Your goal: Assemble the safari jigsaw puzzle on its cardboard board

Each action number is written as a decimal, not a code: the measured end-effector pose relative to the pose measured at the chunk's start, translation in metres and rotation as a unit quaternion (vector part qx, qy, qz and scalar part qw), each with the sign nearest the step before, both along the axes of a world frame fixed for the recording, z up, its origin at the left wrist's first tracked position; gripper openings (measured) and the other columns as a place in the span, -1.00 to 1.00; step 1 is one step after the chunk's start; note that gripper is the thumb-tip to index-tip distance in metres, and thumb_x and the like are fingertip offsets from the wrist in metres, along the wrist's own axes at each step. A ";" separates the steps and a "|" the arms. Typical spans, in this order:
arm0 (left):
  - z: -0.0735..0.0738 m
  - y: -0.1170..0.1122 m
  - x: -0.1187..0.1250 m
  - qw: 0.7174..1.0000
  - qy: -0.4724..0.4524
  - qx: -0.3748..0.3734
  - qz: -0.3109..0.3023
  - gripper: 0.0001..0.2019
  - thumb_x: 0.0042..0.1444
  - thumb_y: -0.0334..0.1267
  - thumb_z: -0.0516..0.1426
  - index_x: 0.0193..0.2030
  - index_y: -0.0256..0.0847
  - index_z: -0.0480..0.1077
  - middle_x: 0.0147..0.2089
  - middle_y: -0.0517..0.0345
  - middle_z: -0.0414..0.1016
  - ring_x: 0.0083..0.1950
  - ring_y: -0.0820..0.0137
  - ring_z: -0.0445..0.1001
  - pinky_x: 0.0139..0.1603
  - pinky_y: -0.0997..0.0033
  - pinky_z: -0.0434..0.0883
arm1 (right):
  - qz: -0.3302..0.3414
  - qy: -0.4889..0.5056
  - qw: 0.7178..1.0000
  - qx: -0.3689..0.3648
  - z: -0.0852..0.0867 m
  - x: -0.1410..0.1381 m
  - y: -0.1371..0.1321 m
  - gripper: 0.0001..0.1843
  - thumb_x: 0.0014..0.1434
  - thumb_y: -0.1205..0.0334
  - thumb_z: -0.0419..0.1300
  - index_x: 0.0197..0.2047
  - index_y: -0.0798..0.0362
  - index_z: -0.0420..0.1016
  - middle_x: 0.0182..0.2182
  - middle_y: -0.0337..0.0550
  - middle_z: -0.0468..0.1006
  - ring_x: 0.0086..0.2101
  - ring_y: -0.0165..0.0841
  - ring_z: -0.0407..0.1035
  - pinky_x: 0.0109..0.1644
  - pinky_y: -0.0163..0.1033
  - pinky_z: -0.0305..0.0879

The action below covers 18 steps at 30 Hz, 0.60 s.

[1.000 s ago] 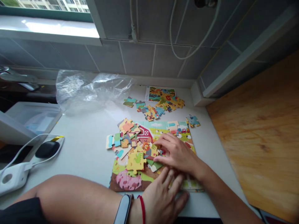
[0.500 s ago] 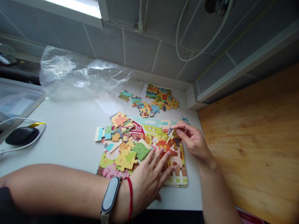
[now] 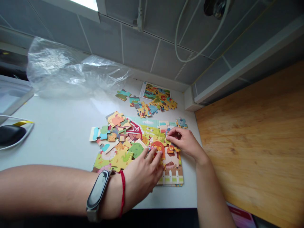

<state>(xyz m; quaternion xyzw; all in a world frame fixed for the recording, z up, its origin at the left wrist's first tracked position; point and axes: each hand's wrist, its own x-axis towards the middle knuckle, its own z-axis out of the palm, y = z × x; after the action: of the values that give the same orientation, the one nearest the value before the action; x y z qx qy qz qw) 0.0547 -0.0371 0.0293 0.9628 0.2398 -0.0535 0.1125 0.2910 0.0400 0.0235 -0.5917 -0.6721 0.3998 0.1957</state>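
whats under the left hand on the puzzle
The left hand lies on the farm jigsaw puzzle, its fingertips by orange puzzle pieces. The pieces beneath the palm and fingers are covered, so they cannot be seen.

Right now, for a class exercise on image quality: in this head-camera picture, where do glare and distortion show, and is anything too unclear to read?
In the head view, window light leaves a pale glare on the table, the plastic bag shines, and the tiles look tilted by wide-angle bending; the puzzle stays readable.
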 end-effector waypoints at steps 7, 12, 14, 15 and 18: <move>0.007 0.003 0.002 1.000 -0.005 0.014 0.001 -0.45 0.35 0.00 0.24 0.38 -0.22 0.41 0.44 -0.36 0.35 0.41 -0.21 0.40 0.30 -0.22 0.41 | -0.003 -0.051 0.994 0.096 -0.002 -0.005 0.001 -0.85 0.11 0.18 0.44 -0.36 0.00 0.56 -0.38 -0.22 0.55 -0.39 -0.33 0.36 -0.27 -0.24 0.27; 0.009 0.004 0.003 0.999 -0.017 0.035 0.006 -0.50 0.37 -0.05 0.22 0.35 -0.23 0.43 0.40 -0.35 0.40 0.35 -0.17 0.45 0.27 -0.17 0.42 | 0.002 -0.043 0.994 0.098 -0.003 -0.005 0.002 -0.80 0.15 0.12 0.43 -0.40 0.00 0.55 -0.38 -0.19 0.56 -0.38 -0.31 0.39 -0.27 -0.23 0.28; 0.010 0.005 0.003 0.999 -0.014 0.038 0.003 -0.51 0.38 -0.06 0.20 0.35 -0.23 0.43 0.40 -0.35 0.40 0.36 -0.18 0.44 0.27 -0.17 0.42 | -0.009 -0.028 0.996 0.086 -0.004 -0.004 0.002 -0.76 0.16 0.07 0.43 -0.41 0.00 0.55 -0.40 -0.19 0.57 -0.39 -0.31 0.39 -0.29 -0.22 0.29; 0.010 0.006 0.003 0.999 -0.011 0.038 -0.001 -0.52 0.39 -0.07 0.20 0.35 -0.22 0.43 0.40 -0.34 0.40 0.36 -0.18 0.44 0.27 -0.17 0.41 | -0.014 -0.014 0.997 0.076 -0.005 -0.003 0.002 -0.74 0.16 0.05 0.44 -0.41 0.00 0.54 -0.41 -0.19 0.56 -0.40 -0.31 0.40 -0.30 -0.22 0.30; 0.012 0.007 0.002 0.999 -0.003 0.034 -0.010 -0.53 0.40 -0.09 0.18 0.37 -0.20 0.42 0.40 -0.33 0.40 0.36 -0.18 0.45 0.27 -0.17 0.42 | -0.021 0.039 0.998 0.038 -0.007 -0.004 0.001 -0.71 0.14 0.01 0.45 -0.40 0.00 0.53 -0.43 -0.21 0.55 -0.42 -0.32 0.41 -0.32 -0.22 0.32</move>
<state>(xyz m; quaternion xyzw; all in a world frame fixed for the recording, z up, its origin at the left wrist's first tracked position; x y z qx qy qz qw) 0.0570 -0.0297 0.0413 0.9687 0.2312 -0.0435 0.0797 0.2874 0.0413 0.0164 -0.5818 -0.6661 0.3928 0.2522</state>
